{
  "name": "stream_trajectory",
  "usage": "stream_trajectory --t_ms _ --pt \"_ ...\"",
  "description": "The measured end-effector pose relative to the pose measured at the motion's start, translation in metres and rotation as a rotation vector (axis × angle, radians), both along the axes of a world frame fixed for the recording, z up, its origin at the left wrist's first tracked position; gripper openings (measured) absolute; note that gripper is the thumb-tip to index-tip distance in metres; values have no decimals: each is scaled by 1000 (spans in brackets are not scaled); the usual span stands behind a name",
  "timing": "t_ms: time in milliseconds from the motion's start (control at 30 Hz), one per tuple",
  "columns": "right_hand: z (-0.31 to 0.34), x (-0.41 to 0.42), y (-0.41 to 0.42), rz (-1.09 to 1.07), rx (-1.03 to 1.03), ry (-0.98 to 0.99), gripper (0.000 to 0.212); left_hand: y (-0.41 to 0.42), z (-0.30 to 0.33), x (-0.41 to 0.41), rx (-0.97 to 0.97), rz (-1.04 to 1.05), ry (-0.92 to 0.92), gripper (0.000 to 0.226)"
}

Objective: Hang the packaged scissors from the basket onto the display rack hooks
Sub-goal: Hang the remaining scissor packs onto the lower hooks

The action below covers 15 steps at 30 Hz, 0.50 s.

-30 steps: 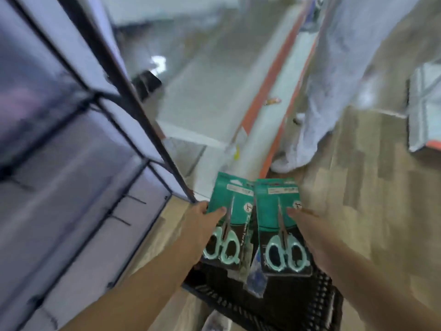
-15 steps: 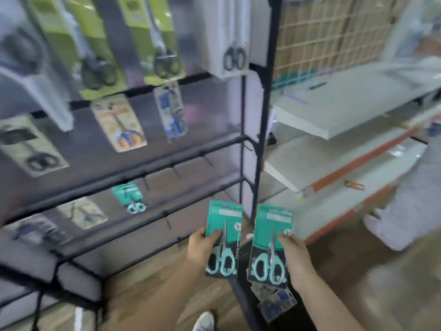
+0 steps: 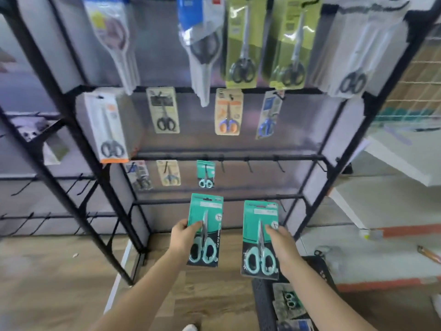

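Each hand gripped a teal scissors pack upright before the display rack [image 3: 310, 177]: left hand [image 3: 182, 237] on one pack [image 3: 210, 211], right hand [image 3: 282, 247] on another [image 3: 255, 225].

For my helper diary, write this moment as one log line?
left hand: holds teal pack | right hand: holds second pack | rack: not hung yet

No legible text anywhere. Left teal pack [image 3: 205, 229] has white script running down its right edge, too blurred to read. Right teal pack [image 3: 260, 238] has a pale label strip on top and a small round icon by the blade, both unreadable. Printing on the packs hanging on the rack [image 3: 317, 157] is smeared out too.
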State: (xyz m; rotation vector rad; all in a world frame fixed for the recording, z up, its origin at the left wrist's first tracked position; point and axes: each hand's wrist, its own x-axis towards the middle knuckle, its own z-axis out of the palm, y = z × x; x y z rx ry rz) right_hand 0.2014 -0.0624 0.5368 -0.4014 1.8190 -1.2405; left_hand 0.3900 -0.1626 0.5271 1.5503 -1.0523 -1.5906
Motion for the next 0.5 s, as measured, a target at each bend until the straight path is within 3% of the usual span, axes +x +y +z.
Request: stream_trajectory --t_ms 233,500 --pt "10 35 -67 152 -6 84 24 -29 -13 36 65 131 59 6" --pt "-29 60 -118 170 108 26 23 -81 -37 54 109 162 48 13"
